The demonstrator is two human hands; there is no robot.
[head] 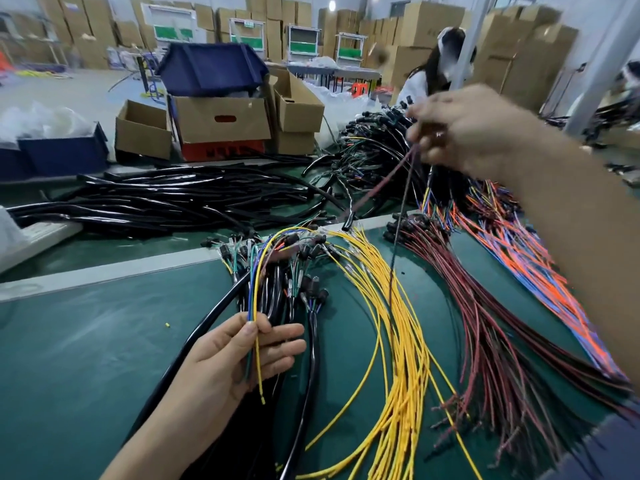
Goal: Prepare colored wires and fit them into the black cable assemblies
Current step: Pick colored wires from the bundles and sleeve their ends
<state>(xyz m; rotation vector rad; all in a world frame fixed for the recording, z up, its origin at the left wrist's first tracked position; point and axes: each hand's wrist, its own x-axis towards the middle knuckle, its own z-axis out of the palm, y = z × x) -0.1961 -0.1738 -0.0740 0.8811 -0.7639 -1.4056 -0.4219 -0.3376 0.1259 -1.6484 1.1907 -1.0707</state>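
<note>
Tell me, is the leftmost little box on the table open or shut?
Open. The box is uncovered on top, and its inside walls show. Its contents cannot be told.

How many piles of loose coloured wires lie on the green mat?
3: yellow wires in the middle, dark red wires right of them, orange and blue wires farthest right, partly hidden behind the arm; more may be covered.

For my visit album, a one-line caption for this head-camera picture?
Left hand pinches a few colored wires while the raised right hand lifts a dark red wire above the green bench.
</note>
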